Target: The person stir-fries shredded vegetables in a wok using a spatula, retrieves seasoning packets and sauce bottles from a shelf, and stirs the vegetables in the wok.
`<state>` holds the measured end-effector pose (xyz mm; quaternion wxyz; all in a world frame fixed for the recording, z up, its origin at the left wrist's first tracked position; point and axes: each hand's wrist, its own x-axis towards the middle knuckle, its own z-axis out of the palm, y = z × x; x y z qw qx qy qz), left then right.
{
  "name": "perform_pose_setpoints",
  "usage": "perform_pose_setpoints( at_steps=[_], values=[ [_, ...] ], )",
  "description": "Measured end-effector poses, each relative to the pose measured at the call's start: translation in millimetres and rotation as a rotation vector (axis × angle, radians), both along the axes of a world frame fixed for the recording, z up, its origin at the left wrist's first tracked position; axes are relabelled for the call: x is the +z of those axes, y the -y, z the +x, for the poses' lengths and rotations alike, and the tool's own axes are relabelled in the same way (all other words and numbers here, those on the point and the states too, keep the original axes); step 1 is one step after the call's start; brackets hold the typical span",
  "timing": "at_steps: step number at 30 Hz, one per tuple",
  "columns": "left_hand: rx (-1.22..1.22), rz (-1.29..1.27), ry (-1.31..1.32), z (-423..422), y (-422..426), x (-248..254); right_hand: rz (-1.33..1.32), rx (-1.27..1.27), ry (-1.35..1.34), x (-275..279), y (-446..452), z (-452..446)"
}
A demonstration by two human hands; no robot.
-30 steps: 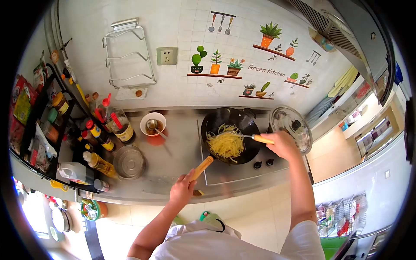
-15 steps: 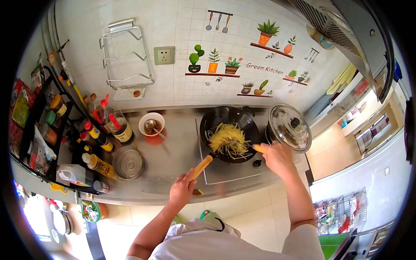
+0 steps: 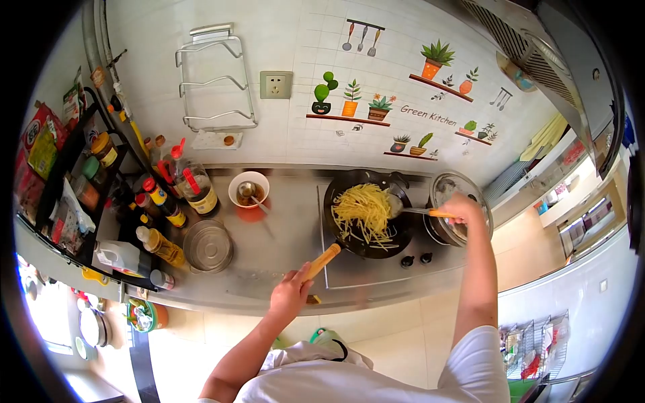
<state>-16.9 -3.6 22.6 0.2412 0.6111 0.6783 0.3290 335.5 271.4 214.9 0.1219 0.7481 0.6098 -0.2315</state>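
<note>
My left hand (image 3: 291, 293) is wrapped round the wooden handle of a black wok (image 3: 396, 243) on the stove. Pale yellow shredded strips (image 3: 363, 209), perhaps potato, lie heaped in the left and middle of the wok. In my right hand (image 3: 465, 209) is the orange-tipped handle of a metal spatula (image 3: 416, 211), whose blade rests inside the wok at the right edge of the strips. Just behind the right hand stands a pot with a glass lid (image 3: 447, 186), partly covered by that hand and forearm.
Left of the stove, a white bowl (image 3: 234, 187) holds dark liquid and a ladle (image 3: 247, 189). A round metal container (image 3: 208, 246) stands beside sauce bottles (image 3: 197, 191) and a black spice rack (image 3: 87, 252). Stove knobs (image 3: 426, 258) sit at the front, below the wok.
My right hand has lifted and moved right, carrying the spatula from the strips toward the wok's right side. The strips are heaped differently. The whole view has shifted slightly.
</note>
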Motion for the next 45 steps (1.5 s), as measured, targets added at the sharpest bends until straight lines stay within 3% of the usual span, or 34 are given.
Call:
perform_pose_setpoints(
  at_steps=[6,10,12,16,20,23,26,31,35,45],
  values=[
    [-0.003,-0.006,0.008,-0.2,-1.4,0.8,0.111,0.183,-0.339,-25.8,9.4,9.0],
    [-0.006,0.016,0.028,0.5,-1.0,-4.1,0.233,0.202,-0.364,8.0,37.5,21.2],
    [0.000,0.013,0.038,1.4,-1.0,-3.8,0.455,0.301,-0.214,12.8,37.7,31.7],
    [-0.002,0.008,0.029,0.0,-1.7,-2.4,0.528,0.275,0.039,1.1,27.3,4.4],
    [-0.006,-0.008,0.030,-0.4,-0.9,-3.9,0.453,0.264,-0.173,-41.6,11.7,-19.6],
    [0.003,0.012,0.018,0.1,-0.5,-1.0,0.400,0.355,-0.368,-34.8,40.7,-28.5],
    [-0.004,0.029,0.027,-0.4,-1.0,-0.3,0.390,0.456,-0.278,-10.5,80.4,-29.5],
    [-0.021,0.020,0.029,-1.2,-0.9,3.0,0.649,0.706,-0.029,23.3,136.6,-9.6],
    [-0.025,0.007,0.047,-1.2,-1.5,6.1,0.619,0.592,0.068,60.1,179.1,-16.0],
    [-0.032,0.060,0.010,-2.6,-1.4,0.7,0.627,0.487,0.143,-13.9,144.0,-56.5]
  ],
)
